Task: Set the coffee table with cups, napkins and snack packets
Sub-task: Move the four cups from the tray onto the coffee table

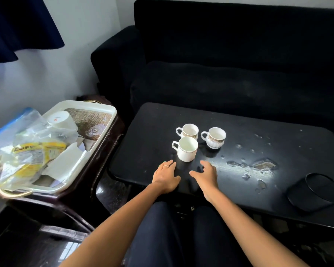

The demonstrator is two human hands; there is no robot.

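Note:
Three white cups stand upright on the black coffee table (152,132): a plain cup (186,149) nearest me, and two gold-patterned cups (188,131) (214,137) behind it. My left hand (166,175) lies flat on the table just in front and left of the plain cup, fingers apart, holding nothing. My right hand (205,175) hovers just right of it, fingers spread and empty. On a side table to the left, a white tray (104,110) holds yellow snack packets in a clear bag (27,153), white napkins (66,162) and an overturned white cup (61,120).
A dark sofa (229,64) runs behind the coffee table. A black round container (316,191) sits at the table's near right corner. The table top is scuffed and worn on its right half. My legs are under the near edge.

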